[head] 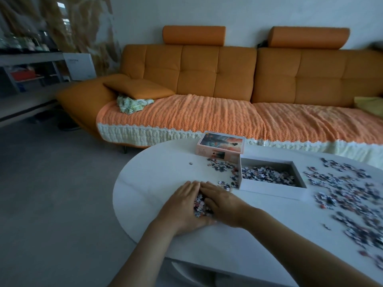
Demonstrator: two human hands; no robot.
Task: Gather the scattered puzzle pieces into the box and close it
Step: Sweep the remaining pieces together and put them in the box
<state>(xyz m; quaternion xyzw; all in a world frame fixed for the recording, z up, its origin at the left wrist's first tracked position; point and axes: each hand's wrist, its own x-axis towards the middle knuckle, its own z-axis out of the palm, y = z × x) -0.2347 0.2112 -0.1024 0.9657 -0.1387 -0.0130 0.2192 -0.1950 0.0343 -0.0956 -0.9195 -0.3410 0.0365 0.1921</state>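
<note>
My left hand (pixel 182 206) and my right hand (pixel 224 201) lie side by side on the white table (pixel 153 179), fingertips meeting, with a small heap of puzzle pieces (pixel 199 205) pressed between the palms. The open white box (pixel 269 192) stands just right of my hands and holds several pieces (pixel 267 174). Its picture lid (pixel 220 146) sits behind the box's left corner. A wide spread of loose pieces (pixel 352 195) covers the table's right side. A smaller cluster (pixel 221 167) lies left of the box, and a single piece (pixel 190 163) sits alone farther left.
An orange sofa (pixel 228 79) with a knitted cover runs along the far side of the table. Grey floor (pixel 51 183) lies to the left, with shelving (pixel 31 67) against the far left wall. The table's rounded left edge is near my left hand.
</note>
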